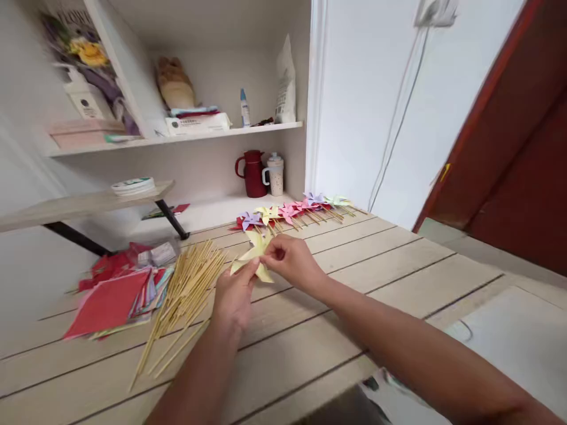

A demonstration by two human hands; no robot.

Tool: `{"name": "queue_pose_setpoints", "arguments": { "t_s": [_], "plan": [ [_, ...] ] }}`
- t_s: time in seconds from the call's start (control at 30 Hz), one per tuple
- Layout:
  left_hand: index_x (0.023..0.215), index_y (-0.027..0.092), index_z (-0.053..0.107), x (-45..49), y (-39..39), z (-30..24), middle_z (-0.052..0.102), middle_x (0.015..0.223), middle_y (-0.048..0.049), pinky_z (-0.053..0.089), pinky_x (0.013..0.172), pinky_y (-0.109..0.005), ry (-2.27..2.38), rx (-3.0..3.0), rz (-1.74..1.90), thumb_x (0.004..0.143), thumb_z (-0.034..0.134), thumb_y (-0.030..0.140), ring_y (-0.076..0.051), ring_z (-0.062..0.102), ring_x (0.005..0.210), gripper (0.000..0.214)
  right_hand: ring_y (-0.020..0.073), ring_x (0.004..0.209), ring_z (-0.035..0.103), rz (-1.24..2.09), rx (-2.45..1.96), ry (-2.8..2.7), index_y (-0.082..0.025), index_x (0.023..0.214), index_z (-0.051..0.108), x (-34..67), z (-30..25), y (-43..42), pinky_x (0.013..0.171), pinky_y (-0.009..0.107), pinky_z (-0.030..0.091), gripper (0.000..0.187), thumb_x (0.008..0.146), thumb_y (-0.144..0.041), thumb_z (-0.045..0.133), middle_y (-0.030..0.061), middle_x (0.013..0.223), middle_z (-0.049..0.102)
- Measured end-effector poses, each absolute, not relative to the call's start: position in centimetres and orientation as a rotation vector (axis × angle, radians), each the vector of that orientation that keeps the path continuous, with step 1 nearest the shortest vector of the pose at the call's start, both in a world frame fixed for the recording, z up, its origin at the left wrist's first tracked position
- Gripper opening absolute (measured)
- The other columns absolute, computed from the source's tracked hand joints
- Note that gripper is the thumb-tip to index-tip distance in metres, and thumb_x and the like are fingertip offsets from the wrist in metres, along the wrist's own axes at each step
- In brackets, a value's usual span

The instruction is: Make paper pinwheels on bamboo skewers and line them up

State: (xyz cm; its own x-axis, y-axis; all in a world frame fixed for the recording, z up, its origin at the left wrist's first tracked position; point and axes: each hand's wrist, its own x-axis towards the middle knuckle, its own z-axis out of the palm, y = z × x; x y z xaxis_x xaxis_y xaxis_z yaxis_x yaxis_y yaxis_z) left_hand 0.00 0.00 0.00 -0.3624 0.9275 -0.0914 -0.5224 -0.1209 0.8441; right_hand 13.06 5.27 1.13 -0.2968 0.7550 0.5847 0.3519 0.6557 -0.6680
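A pale yellow paper pinwheel [256, 251] is held above the slatted table between both hands. My left hand [234, 290] grips its lower left side, thumb pressed on the paper. The fingers of my right hand [292, 260] are pinched at the middle of the pinwheel; any small part between the fingertips is hidden. Left of my left hand lies a loose bundle of thin wooden sticks [186, 295]. Beyond the hands, a row of pinwheels on sticks, among them a purple pinwheel [251, 221] and a pink pinwheel [287, 212], lies along the table's back edge.
A stack of coloured paper sheets [108, 301] lies at the left, beside a clear packet [162, 254]. A small raised shelf [88, 203] stands behind it. A dark red jug [254, 174] and a lidded cup [275, 175] stand at the back.
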Motion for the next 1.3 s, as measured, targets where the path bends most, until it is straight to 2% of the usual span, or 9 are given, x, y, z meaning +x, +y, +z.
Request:
{"name": "queue_pose_setpoints", "arguments": {
  "t_s": [0.23, 0.37, 0.53, 0.67, 0.83, 1.0, 1.07, 1.2, 1.3],
  "plan": [
    [0.091, 0.011, 0.073, 0.1, 0.2, 0.1, 0.079, 0.095, -0.0115, 0.060, 0.083, -0.027, 1.009, 0.559, 1.724, 0.078, 0.072, -0.002, -0.017, 0.075, 0.087, 0.018, 0.0129, 0.065, 0.053, 0.528, -0.903, -1.920, -0.019, 0.065, 0.059, 13.2, 1.1, 5.4, 0.059, 0.026, 0.038, 0.021, 0.076, -0.013, 0.076, -0.0014, 0.068, 0.060],
    [0.092, 0.012, 0.075, -0.4, 0.4, -0.1, 0.079, 0.098, -0.0104, 0.059, 0.083, -0.027, 1.081, 0.612, 1.716, 0.075, 0.078, 0.005, -0.017, 0.074, 0.088, 0.018, 0.0133, 0.069, 0.058, 0.604, -0.855, -1.879, -0.021, 0.081, 0.067, 13.7, 1.0, 5.6, 0.066, 0.029, 0.048, 0.013, 0.077, -0.022, 0.080, 0.0015, 0.088, 0.066],
    [0.090, 0.011, 0.075, -1.5, 0.6, -0.5, 0.079, 0.095, -0.0107, 0.057, 0.085, -0.029, 1.180, 0.685, 1.736, 0.068, 0.085, 0.011, -0.018, 0.073, 0.086, 0.024, 0.0200, 0.092, 0.066, 0.656, -0.768, -1.689, -0.025, 0.116, 0.063, 14.7, 1.5, 6.1, 0.083, 0.038, 0.055, 0.036, 0.084, -0.036, 0.075, 0.0087, 0.121, 0.064],
    [0.087, 0.012, 0.074, -2.0, 0.7, 0.0, 0.079, 0.093, -0.0089, 0.057, 0.081, -0.027, 1.169, 0.623, 1.767, 0.066, 0.085, 0.010, -0.017, 0.073, 0.083, 0.024, 0.0256, 0.119, 0.061, 0.914, -0.704, -1.541, -0.026, 0.130, 0.056, 15.0, 2.0, 6.2, 0.103, 0.046, 0.049, 0.051, 0.087, -0.048, 0.071, 0.0100, 0.125, 0.065],
    [0.089, 0.013, 0.074, -2.2, 0.5, 0.6, 0.079, 0.097, -0.0088, 0.058, 0.076, -0.026, 1.114, 0.572, 1.728, 0.066, 0.083, 0.005, -0.017, 0.073, 0.085, 0.026, 0.0283, 0.125, 0.060, 1.278, -0.684, -1.458, -0.026, 0.132, 0.058, 14.8, 1.7, 6.2, 0.109, 0.050, 0.046, 0.055, 0.086, -0.052, 0.071, 0.0114, 0.128, 0.066],
    [0.090, 0.012, 0.075, -2.1, 0.3, 0.2, 0.079, 0.096, -0.0104, 0.057, 0.071, -0.023, 1.169, 0.647, 1.647, 0.068, 0.082, 0.007, -0.017, 0.073, 0.082, 0.023, 0.0293, 0.134, 0.054, 1.196, -0.688, -1.559, -0.027, 0.139, 0.054, 14.5, 1.4, 5.9, 0.116, 0.053, 0.037, 0.072, 0.077, -0.048, 0.081, 0.0117, 0.136, 0.063],
    [0.089, 0.011, 0.075, -2.0, 0.2, 0.1, 0.079, 0.095, -0.0108, 0.057, 0.069, -0.022, 1.179, 0.675, 1.636, 0.069, 0.082, 0.008, -0.016, 0.073, 0.080, 0.022, 0.0286, 0.135, 0.052, 1.163, -0.691, -1.609, -0.027, 0.138, 0.055, 14.5, 1.5, 5.7, 0.117, 0.052, 0.035, 0.069, 0.077, -0.048, 0.081, 0.0108, 0.137, 0.063],
    [0.095, 0.011, 0.074, -1.9, 0.3, 0.4, 0.079, 0.098, -0.0109, 0.059, 0.070, -0.023, 1.111, 0.569, 1.633, 0.073, 0.077, 0.001, -0.016, 0.074, 0.079, 0.024, 0.0267, 0.131, 0.056, 1.289, -0.722, -1.524, -0.027, 0.132, 0.060, 14.5, 1.8, 5.5, 0.113, 0.047, 0.039, 0.053, 0.088, -0.057, 0.065, 0.0091, 0.129, 0.068],
    [0.096, 0.010, 0.073, -2.1, 0.4, 0.7, 0.079, 0.094, -0.0105, 0.061, 0.069, -0.023, 1.049, 0.393, 1.604, 0.079, 0.070, -0.003, -0.015, 0.074, 0.075, 0.021, 0.0275, 0.123, 0.061, 1.350, -0.812, -1.428, -0.027, 0.131, 0.060, 14.3, 1.6, 5.7, 0.109, 0.048, 0.039, 0.053, 0.090, -0.061, 0.059, 0.0077, 0.120, 0.073]
  ]
}}
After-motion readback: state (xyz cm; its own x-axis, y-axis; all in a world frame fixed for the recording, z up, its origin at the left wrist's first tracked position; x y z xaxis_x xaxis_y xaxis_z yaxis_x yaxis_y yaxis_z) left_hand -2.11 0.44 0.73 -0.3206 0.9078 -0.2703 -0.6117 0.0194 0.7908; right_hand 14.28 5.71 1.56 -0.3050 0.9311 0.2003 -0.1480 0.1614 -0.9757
